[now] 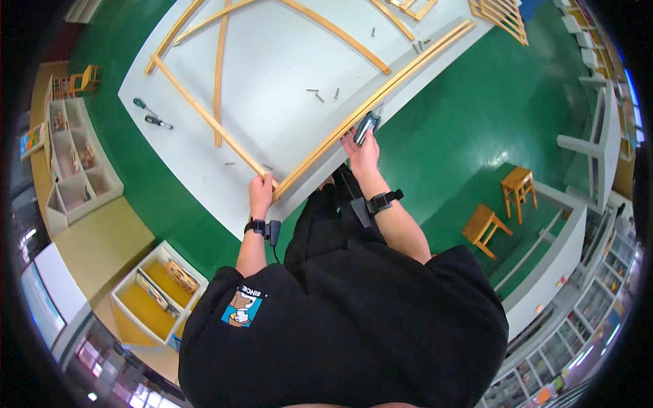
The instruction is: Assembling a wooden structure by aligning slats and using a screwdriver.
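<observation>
My left hand (261, 194) is closed around the near corner of a wooden frame, where a slim wooden bar (204, 115) meets a long double wooden rail (388, 90). The rail runs along the white table's near right edge. In my right hand (362, 153) is a dark teal and black screwdriver (367, 128), held against the outer side of the rail. Its thin shaft shows only faintly beyond the handle. Several loose screws (317, 96) lie on the tabletop between the wooden pieces.
Two more screwdrivers (158, 122) lie near the left edge of the white table (183, 163). Other wooden strips (337, 31) and a slatted piece (502, 19) are at the far side. Small wooden stools (484, 230) stand on the green floor at right; shelves (73, 160) line the left.
</observation>
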A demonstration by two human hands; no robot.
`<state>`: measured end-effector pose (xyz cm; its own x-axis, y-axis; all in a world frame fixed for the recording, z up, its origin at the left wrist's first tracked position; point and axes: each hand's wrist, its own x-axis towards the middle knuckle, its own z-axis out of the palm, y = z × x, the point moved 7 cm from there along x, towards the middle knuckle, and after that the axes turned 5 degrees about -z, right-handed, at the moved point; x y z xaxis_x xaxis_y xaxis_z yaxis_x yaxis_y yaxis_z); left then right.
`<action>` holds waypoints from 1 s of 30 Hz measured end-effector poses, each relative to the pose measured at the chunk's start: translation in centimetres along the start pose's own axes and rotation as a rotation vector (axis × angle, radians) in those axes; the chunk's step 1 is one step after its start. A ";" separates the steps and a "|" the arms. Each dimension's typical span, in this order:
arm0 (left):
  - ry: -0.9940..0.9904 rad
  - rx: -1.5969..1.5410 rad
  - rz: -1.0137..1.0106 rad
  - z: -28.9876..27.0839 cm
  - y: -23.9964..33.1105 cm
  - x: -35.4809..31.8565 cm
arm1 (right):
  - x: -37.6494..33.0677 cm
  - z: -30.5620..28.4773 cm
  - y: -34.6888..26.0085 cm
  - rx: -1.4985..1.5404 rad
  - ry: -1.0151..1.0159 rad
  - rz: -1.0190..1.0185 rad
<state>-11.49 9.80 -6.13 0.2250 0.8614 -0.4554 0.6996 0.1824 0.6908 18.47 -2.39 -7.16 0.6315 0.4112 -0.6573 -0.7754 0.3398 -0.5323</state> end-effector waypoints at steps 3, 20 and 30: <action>-0.017 -0.021 -0.102 -0.1 -0.9 -0.3 | 1.1 -0.3 -0.1 -0.082 -0.003 0.021; 0.109 0.376 -0.062 -1.2 1.5 -1.1 | 4.3 -1.0 -5.3 -0.387 -0.116 0.008; 0.152 0.371 -0.064 -1.4 3.9 -1.8 | 5.2 -1.9 -7.0 -0.347 -0.156 -0.071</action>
<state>-10.12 9.64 -1.85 0.0892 0.9192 -0.3836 0.9124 0.0790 0.4015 27.14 -4.28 -7.87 0.6561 0.5297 -0.5376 -0.6683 0.0768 -0.7400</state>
